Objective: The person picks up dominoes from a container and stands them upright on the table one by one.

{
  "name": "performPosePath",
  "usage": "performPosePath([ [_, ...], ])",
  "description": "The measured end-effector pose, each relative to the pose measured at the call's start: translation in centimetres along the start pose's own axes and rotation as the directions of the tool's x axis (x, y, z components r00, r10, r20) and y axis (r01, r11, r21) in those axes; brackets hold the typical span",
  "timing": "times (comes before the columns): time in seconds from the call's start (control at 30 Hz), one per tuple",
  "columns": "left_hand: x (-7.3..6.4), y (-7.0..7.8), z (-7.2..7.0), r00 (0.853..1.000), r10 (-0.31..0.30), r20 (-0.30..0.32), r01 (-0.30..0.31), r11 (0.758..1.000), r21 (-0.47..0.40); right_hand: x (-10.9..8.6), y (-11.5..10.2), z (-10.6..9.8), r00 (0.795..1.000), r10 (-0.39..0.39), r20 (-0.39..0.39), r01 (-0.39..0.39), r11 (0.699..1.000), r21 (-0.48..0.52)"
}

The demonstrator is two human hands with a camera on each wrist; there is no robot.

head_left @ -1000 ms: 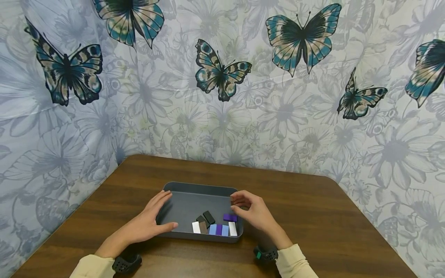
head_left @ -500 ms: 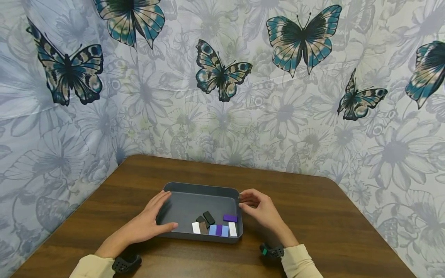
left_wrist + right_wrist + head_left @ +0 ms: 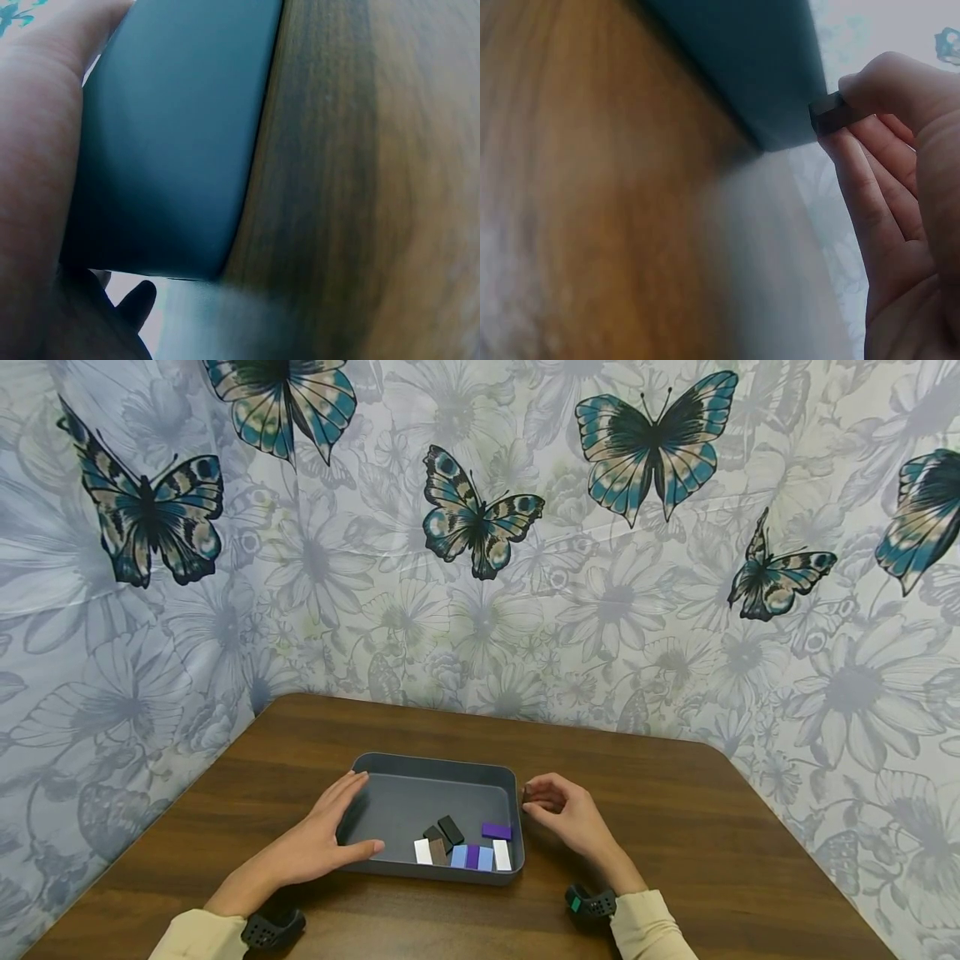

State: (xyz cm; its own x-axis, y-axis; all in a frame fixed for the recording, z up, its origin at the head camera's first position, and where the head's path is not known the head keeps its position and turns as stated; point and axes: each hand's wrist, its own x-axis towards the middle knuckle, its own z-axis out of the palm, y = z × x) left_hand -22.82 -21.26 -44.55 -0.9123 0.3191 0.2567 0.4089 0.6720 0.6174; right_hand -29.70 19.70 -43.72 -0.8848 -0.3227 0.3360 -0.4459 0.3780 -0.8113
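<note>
A person's right hand point(image 3: 568, 817) pinches a small dark rectangular block point(image 3: 831, 112) at its fingertips, the thumb on one side and the fingers point(image 3: 862, 180) on the other, one end of the block jutting past them. Hand and block are just outside the right wall of a shallow grey rectangular tray point(image 3: 420, 793); whether the block touches that wall cannot be told. The left hand point(image 3: 330, 831) grasps nothing: its fingers lie extended along the tray's left rim, the thumb stretched toward the near corner. Inside, along the near wall, are a white block point(image 3: 423, 852), a brown block point(image 3: 438, 852), two light blue blocks point(image 3: 486, 858) with an upright purple block point(image 3: 472, 857) between them, and a second white block point(image 3: 502, 855). Behind these are two black blocks point(image 3: 450, 829) and, near the right wall, a purple block lying crosswise point(image 3: 497, 831). The tray floor extends beyond them to the far wall, and the wooden table point(image 3: 637, 777) spreads rightward from the right hand. One second ago that hand was over the tray's right rim; now it is outside, while the left hand and the blocks in the tray look unmoved
</note>
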Motion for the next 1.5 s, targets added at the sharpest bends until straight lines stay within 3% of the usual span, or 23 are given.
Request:
performPosePath([
  [0.73,-0.1,0.2,-0.2,0.997,-0.073,-0.01,0.072,0.997,-0.017,-0.2,2.2,0.2,1.0,-0.001,-0.003,0.001,1.0,0.017],
  [1.13,0.3,-0.2,-0.5,0.994,-0.113,-0.005,0.111,0.986,-0.123,-0.5,2.4,0.3,1.0,0.015,0.016,-0.016,0.999,0.037],
  [1.5,0.5,-0.8,-0.4,0.986,-0.169,-0.002,0.166,0.967,-0.195,-0.5,2.5,0.3,0.999,0.034,0.024,-0.034,0.999,-0.006],
])
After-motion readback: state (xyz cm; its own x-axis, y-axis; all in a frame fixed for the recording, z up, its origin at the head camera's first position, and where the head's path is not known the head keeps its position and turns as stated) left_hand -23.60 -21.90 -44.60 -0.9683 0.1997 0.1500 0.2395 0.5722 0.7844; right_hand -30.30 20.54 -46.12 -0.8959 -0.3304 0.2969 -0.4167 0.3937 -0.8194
